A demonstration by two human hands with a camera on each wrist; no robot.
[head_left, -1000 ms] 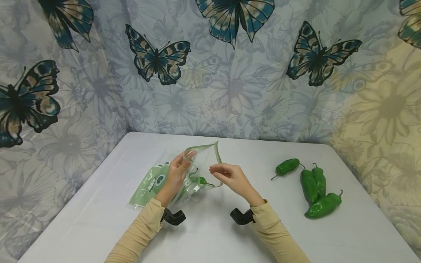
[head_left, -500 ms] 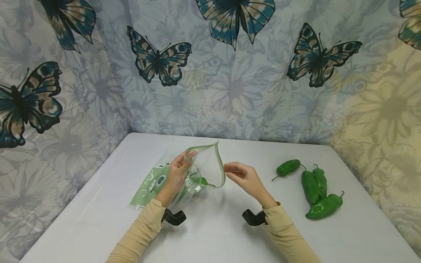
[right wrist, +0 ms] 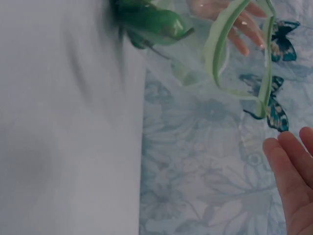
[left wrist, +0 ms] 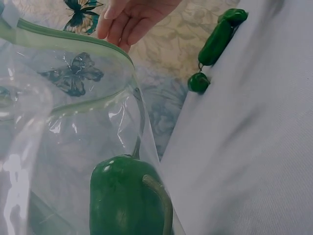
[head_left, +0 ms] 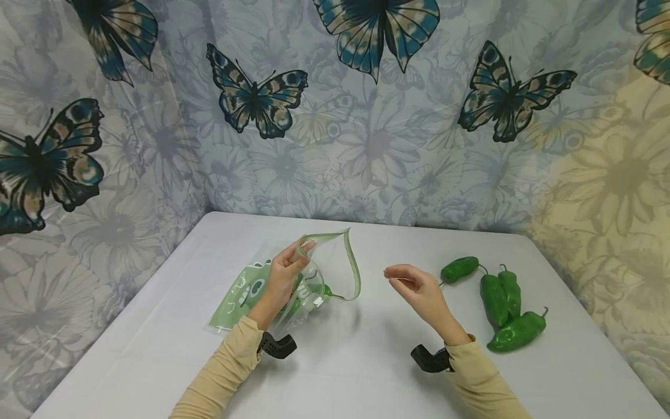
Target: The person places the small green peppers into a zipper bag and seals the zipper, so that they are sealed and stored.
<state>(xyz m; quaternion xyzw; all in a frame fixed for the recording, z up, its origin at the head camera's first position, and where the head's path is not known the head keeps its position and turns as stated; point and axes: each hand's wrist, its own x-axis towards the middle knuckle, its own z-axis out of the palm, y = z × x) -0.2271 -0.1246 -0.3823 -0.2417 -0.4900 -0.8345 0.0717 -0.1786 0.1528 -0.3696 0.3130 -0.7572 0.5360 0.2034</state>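
Note:
A clear zip bag (head_left: 357, 273) with green trim and a green printed face is held by my left hand (head_left: 284, 276), which pinches its rim. The bag's mouth gapes towards the right. Inside it, the left wrist view shows green peppers (left wrist: 122, 196), with stems pointing to the mouth; how many lie deeper cannot be told. My right hand (head_left: 421, 291) hovers over the table between the bag and several loose green peppers (head_left: 493, 298). Its fingers are slightly bent and hold nothing. In the right wrist view its fingertips (right wrist: 288, 147) are apart from the bag's rim.
The white table (head_left: 366, 372) reaches back to a patterned cloth backdrop (head_left: 377, 151) with butterflies. One pepper (head_left: 459, 269) lies by itself behind the others at the right. A black wrist camera (head_left: 277, 346) sits on the left wrist, another (head_left: 430, 359) on the right.
My right hand has left the bag's rim and moved right, towards the loose peppers. The bag's mouth has widened a little. My left hand keeps its hold in nearly the same place.

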